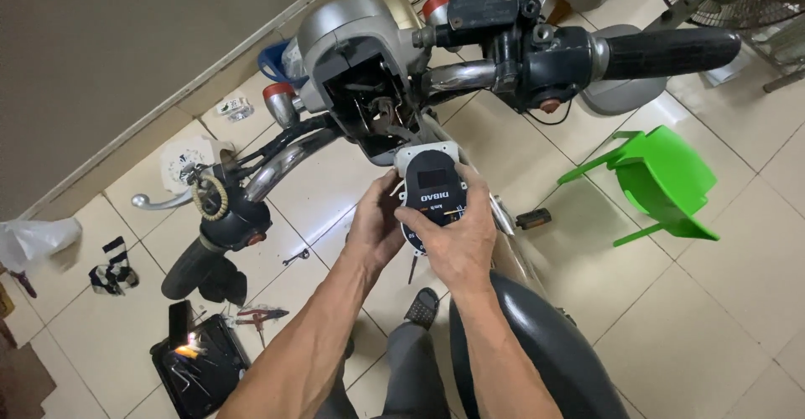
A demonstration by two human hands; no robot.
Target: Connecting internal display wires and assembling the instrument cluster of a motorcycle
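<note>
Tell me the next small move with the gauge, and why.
Probably lift the gauge up toward the open headlight housing. Both hands grip it just below that cavity: left hand on its left side, right hand over its face. The housing gapes open with bare wires showing, and the gauge sits detached beneath it, so lining it up seems the natural step.

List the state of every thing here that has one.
instrument cluster: detached, held in both hands.
left hand: gripping the cluster's side.
right hand: over its face.
headlight housing: open, cavity exposed.
green plastic chair: tipped over on floor.
toolbox: open.
</note>
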